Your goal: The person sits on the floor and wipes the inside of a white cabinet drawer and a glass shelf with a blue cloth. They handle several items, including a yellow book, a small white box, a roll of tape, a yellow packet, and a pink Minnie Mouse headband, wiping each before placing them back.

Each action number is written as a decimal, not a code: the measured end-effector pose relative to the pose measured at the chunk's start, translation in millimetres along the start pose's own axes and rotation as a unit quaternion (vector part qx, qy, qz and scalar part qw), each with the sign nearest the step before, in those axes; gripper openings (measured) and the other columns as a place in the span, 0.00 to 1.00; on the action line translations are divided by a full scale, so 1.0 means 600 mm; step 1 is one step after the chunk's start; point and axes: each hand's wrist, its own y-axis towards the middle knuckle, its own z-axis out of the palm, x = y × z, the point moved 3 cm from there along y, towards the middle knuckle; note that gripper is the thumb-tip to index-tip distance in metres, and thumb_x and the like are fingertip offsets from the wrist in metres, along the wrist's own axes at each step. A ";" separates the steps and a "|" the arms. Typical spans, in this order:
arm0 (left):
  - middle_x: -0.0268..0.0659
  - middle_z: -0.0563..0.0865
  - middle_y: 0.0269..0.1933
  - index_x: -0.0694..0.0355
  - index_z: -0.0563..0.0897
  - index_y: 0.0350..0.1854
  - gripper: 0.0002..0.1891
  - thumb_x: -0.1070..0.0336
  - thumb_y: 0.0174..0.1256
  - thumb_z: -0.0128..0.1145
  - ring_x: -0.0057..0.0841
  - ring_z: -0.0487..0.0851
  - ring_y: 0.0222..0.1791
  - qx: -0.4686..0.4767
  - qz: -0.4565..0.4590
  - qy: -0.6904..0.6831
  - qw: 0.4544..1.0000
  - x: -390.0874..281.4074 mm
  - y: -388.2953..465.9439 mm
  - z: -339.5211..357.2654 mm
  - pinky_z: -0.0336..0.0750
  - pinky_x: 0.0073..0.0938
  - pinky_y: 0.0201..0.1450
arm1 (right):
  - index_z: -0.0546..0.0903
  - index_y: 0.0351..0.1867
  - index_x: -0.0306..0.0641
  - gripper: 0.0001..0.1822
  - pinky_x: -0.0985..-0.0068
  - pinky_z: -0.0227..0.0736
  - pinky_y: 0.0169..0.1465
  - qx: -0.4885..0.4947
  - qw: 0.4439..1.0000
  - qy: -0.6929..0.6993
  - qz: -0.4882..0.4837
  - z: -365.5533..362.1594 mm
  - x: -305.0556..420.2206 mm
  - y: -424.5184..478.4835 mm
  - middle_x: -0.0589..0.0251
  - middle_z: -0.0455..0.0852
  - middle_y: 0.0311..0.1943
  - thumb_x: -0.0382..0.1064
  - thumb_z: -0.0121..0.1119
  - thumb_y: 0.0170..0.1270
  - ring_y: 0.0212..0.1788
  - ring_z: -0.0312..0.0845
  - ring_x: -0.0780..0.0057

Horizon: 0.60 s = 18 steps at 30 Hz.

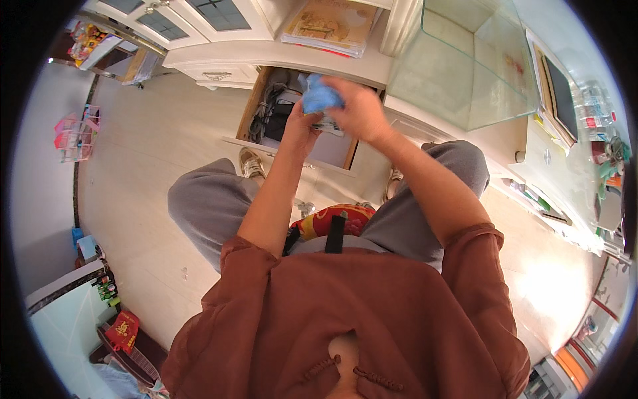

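Above an open drawer, my left hand holds a whitish packet with a blue plastic or cloth item on top. My right hand, blurred by motion, grips the blue item's right side, fingers over its top and thumb below. Blur keeps its exact kind unclear. Inside the drawer, grey cables are bundled along the left side, beside a black item. A pale flat sheet or box lies at the drawer's front right, partly hidden by my hands.
Papers and books are stacked on the white cabinet's shelf above the drawer. To the right stands a glass tank with clear edges. My knees flank the drawer, and I sit on a red patterned seat.
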 end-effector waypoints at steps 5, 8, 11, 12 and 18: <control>0.36 0.80 0.58 0.60 0.71 0.65 0.23 0.67 0.69 0.59 0.29 0.80 0.57 0.043 0.032 -0.120 0.991 -0.059 -0.070 0.039 0.78 0.35 0.58 | 0.73 0.66 0.52 0.31 0.53 0.56 0.71 0.052 0.984 -0.083 -0.148 0.045 0.084 -0.043 0.60 0.76 0.66 0.37 0.64 0.58 0.70 0.67 0.58; 0.37 0.77 0.63 0.59 0.68 0.69 0.26 0.68 0.69 0.58 0.30 0.78 0.61 -0.002 0.042 -0.010 0.999 -0.095 -0.124 0.074 0.75 0.40 0.63 | 0.72 0.67 0.52 0.30 0.53 0.54 0.73 0.029 0.984 -0.081 -0.156 0.028 0.075 -0.018 0.61 0.75 0.66 0.35 0.62 0.60 0.73 0.63 0.57; 0.38 0.77 0.62 0.58 0.63 0.74 0.33 0.77 0.65 0.55 0.31 0.78 0.61 0.056 0.075 0.001 0.996 -0.101 -0.161 0.094 0.73 0.40 0.64 | 0.73 0.66 0.48 0.29 0.59 0.61 0.70 -0.033 0.991 -0.057 -0.113 0.024 0.036 0.001 0.59 0.75 0.66 0.35 0.61 0.60 0.71 0.66 0.53; 0.38 0.76 0.63 0.56 0.60 0.77 0.38 0.82 0.61 0.52 0.32 0.77 0.61 0.045 0.061 -0.021 0.997 -0.107 -0.182 0.107 0.72 0.39 0.65 | 0.75 0.63 0.44 0.23 0.63 0.71 0.64 -0.045 0.998 0.024 -0.045 0.015 0.034 0.001 0.57 0.82 0.59 0.36 0.56 0.65 0.63 0.75 0.54; 0.39 0.73 0.68 0.58 0.58 0.78 0.41 0.85 0.60 0.52 0.31 0.75 0.64 0.065 0.111 -0.047 0.991 -0.151 -0.219 0.130 0.72 0.36 0.66 | 0.77 0.57 0.31 0.21 0.63 0.80 0.56 -0.028 0.705 0.597 0.381 0.015 -0.038 0.009 0.57 0.88 0.47 0.48 0.47 0.78 0.45 0.87 0.62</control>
